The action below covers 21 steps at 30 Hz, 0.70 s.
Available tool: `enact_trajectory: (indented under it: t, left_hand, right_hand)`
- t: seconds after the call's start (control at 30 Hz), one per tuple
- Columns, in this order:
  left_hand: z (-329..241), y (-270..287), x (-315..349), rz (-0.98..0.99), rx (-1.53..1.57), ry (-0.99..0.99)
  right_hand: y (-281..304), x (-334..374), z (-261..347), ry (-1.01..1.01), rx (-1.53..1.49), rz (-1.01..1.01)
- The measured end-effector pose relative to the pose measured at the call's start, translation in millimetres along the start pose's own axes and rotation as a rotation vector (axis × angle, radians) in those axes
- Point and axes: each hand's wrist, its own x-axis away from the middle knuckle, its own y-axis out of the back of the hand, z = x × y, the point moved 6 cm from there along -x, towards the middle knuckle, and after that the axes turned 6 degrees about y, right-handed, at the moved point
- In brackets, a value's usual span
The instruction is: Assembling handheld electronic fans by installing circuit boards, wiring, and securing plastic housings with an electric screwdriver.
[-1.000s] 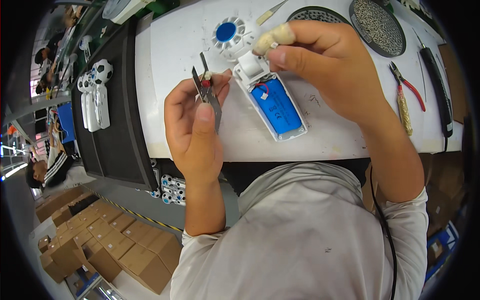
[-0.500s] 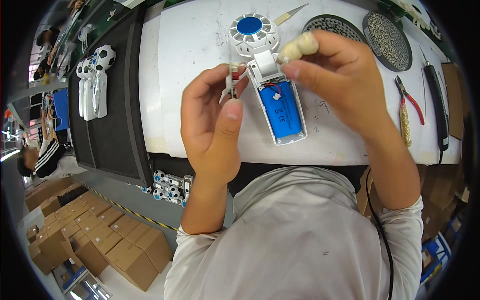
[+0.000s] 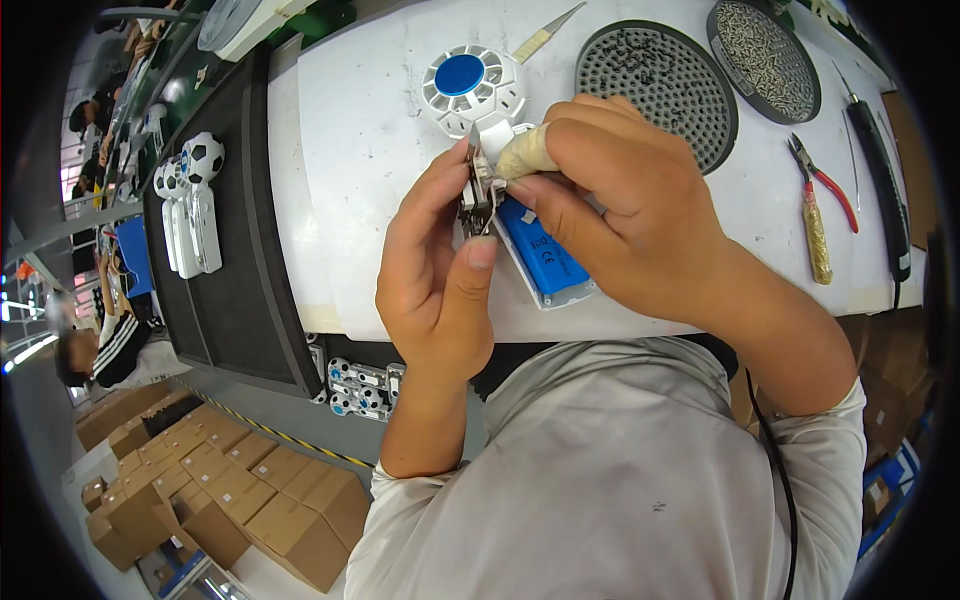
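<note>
Between the thumb and fingers of my left hand (image 3: 435, 270) a small circuit board (image 3: 477, 195) stands on edge. My right hand (image 3: 625, 205), its index finger wrapped in pale tape, pinches at the board's right side. What lies in that pinch is too small to make out, perhaps a connector or wire. Under and behind both hands lies an opened white handheld fan, its round slotted head (image 3: 490, 95) with a blue centre disc pointing away from me. A blue battery pack (image 3: 548, 258) sits in its handle shell (image 3: 572, 297); my right hand hides part of it.
A round dish of dark screws (image 3: 655, 90) and a dish of silver screws (image 3: 765, 50) stand at the back right. Tweezers (image 3: 545, 35), red-handled cutters (image 3: 828, 195) and a black pen-shaped tool (image 3: 880, 190) lie around. Finished fans (image 3: 190, 215) rest on a black tray (image 3: 255, 240) at left.
My right hand has moved left and down to meet the board in my left hand, covering part of the battery. The board has turned slightly. The whole view has shifted a little.
</note>
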Motion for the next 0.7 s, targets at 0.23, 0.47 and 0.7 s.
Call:
enact_trajectory:
  t: [0.23, 0.47, 0.7]
  left_hand:
    - [0.3, -2.8, 1.0, 0.072, -0.124, -0.080]
    - [-3.2, -0.3, -2.3, 0.115, -0.324, -0.228]
    - [-7.8, -1.9, -0.7, 0.075, -0.415, -0.237]
  right_hand:
    - [2.6, 3.9, -0.3, 0.008, 0.072, -0.029]
    - [3.1, 5.1, -1.7, 0.029, 0.069, -0.032]
    - [7.6, 3.2, 9.6, 0.192, 0.212, -0.038]
